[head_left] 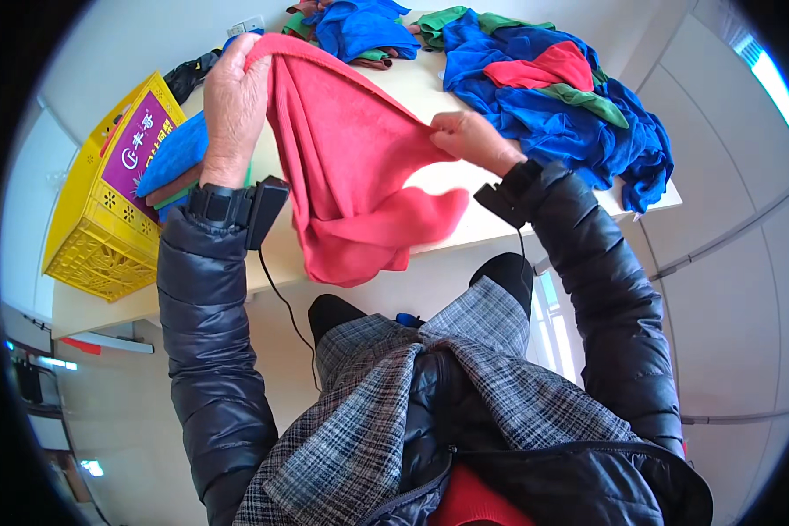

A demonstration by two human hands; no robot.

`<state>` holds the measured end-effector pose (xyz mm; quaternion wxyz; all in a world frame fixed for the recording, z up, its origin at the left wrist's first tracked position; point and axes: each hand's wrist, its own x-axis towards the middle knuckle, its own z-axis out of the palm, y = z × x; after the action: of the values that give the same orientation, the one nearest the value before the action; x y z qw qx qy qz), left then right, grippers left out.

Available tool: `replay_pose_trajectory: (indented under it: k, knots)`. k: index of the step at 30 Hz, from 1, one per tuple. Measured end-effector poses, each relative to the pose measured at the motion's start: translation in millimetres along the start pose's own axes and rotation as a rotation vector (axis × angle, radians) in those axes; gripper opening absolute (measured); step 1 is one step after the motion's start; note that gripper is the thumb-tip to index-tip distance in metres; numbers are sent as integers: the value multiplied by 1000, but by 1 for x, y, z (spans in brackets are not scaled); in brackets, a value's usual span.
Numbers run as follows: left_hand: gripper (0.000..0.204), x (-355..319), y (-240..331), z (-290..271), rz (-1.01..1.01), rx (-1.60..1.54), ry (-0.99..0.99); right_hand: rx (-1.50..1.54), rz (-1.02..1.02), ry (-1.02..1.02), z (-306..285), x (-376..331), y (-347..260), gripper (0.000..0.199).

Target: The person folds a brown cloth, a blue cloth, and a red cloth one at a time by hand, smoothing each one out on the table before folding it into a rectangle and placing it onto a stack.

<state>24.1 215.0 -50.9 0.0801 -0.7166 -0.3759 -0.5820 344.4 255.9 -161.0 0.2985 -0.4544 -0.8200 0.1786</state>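
A red cloth (346, 149), towel-like, hangs stretched between my two hands above the table's near edge. My left hand (235, 105) grips its upper left corner, raised higher than the other. Farther down the same top edge, my right hand (475, 140) pinches the cloth between closed fingers. The lower part of the cloth droops in loose folds past the table edge, and its right end is blurred. Just left of my left wrist lies a stack of folded cloths (177, 158), blue on top, partly hidden by my arm.
A yellow plastic crate (105, 219) with a purple panel stands at the table's left. A large heap of blue cloths (535, 114), with red and green among them, covers the right side. A smaller blue pile (364, 31) sits at the back. The pale table (447, 241) ends before my knees.
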Motion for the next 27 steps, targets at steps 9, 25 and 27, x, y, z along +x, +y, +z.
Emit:
replay_pose_trajectory:
  k: [9,25,27]
  knots:
    - [36,41,-52,-52,-173,52,63,538,48,1,30,-15,23,15]
    - [48,-20,16,33,-2,-298,-533,721,-107,-70,-42,15,-103,25]
    - [39,-24,31,51,-308,-700,-719,755,-100,-54,-34,17,-107,25]
